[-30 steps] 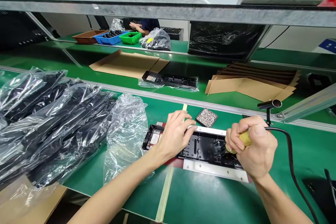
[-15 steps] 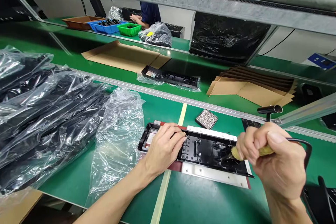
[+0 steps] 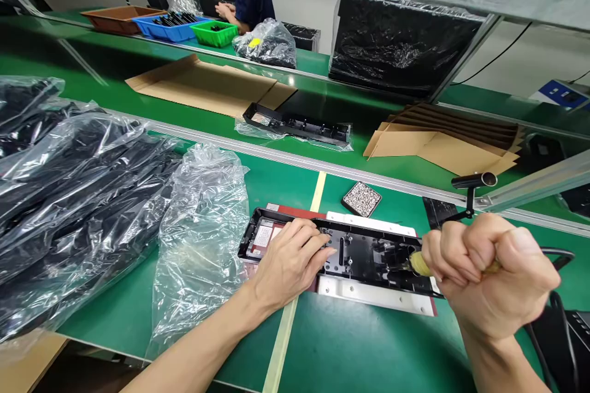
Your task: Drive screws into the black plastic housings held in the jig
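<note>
One long black housing [image 3: 364, 252] lay between white rails [image 3: 378, 296], partly hidden beneath the left hand [image 3: 288, 261], grip impossible to tell; the right hand [image 3: 493, 276], now swung farther past the housing's right end, clenched a yellow tool [image 3: 419, 264], tip obscured!

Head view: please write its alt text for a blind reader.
A left hand rests on a long black housing while the right hand grips a yellow-handled tool over it. Bagged black parts lie at left.

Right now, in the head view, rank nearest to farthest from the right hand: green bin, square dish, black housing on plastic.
1. Square dish, forward left.
2. Black housing on plastic, farther back left.
3. Green bin, farthest back left.
</note>
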The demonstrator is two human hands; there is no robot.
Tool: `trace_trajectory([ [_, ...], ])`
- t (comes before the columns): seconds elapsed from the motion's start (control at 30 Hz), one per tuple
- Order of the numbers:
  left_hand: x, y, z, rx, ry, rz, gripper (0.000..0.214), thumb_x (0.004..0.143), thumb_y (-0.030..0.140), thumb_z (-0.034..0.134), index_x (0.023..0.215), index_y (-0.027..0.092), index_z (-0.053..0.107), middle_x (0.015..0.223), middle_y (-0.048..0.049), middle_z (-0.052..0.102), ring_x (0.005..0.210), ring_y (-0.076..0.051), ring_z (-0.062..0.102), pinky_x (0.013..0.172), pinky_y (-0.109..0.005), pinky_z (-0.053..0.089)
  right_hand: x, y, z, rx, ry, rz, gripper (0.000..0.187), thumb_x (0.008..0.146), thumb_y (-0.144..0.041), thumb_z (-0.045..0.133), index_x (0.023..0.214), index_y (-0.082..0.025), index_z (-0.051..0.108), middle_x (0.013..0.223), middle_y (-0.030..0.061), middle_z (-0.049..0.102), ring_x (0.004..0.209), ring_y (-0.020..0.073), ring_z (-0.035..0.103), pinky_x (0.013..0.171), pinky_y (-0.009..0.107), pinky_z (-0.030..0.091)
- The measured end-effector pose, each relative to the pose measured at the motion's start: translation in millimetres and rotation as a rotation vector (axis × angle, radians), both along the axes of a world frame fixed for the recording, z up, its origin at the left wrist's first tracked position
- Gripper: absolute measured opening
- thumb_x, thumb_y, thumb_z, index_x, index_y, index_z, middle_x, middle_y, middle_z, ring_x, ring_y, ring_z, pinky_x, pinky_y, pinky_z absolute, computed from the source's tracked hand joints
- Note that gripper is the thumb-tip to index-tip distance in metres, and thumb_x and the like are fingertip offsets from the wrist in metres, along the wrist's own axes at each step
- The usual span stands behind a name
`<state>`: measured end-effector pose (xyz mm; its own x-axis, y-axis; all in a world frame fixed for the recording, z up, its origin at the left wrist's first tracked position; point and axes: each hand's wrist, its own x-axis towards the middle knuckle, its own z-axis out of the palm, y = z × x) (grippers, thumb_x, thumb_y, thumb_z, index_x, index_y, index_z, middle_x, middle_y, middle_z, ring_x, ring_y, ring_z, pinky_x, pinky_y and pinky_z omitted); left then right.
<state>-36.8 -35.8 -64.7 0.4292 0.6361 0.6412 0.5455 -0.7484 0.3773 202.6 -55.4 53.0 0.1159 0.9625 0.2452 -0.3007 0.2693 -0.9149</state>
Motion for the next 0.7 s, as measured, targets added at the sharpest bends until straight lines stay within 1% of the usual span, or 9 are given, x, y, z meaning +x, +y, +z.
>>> trace_trajectory([
  [0.17,1.5,-1.4,0.8,-0.007,0.024,0.0,0.011,0.104,0.02,0.067,0.113,0.015,0.068,0.1,-0.0066,0.076,0.099,-0.025,0.067,0.085,-0.043,0.061,-2.7,0.1,0.8,0.01,-0.006,0.008,0.05,0.096,-0.041,0.065,0.056,-0.021,0.043,0.043,-0.0055,0.026,0.038,0.0079,0.021,0.036,0.025,0.019],
  [0.4,1.8,-2.2,1.7,-0.018,0.013,-0.014,0.006,0.103,0.018,0.066,0.108,0.015,0.069,0.097,-0.0061,0.075,0.098,-0.024,0.065,0.085,-0.042,0.062,-2.7,-2.4,0.7,-0.024,-0.003,-0.006,0.051,0.094,-0.043,0.065,0.055,-0.021,0.041,0.044,-0.0049,0.024,0.039,0.0083,0.02,0.036,0.023,0.02],
  [0.57,2.3,-2.6,2.8,-0.023,0.009,-0.017,0.006,0.103,0.017,0.067,0.107,0.016,0.07,0.096,-0.0065,0.075,0.097,-0.023,0.066,0.084,-0.041,0.061,0.1,-2.8,0.4,-0.044,-0.004,0.021,0.05,0.094,-0.044,0.065,0.055,-0.022,0.042,0.043,-0.0045,0.025,0.039,0.0095,0.022,0.036,0.024,0.02],
  [0.7,1.6,-3.1,1.2,-0.039,0.02,-0.019,0.006,0.102,0.017,0.067,0.108,0.016,0.07,0.097,-0.006,0.075,0.099,-0.024,0.066,0.086,-0.042,0.061,-0.9,-3.5,0.8,-0.044,0.002,0.031,0.054,0.093,-0.048,0.069,0.055,-0.021,0.041,0.043,-0.0046,0.025,0.039,0.0095,0.023,0.036,0.024,0.019],
])
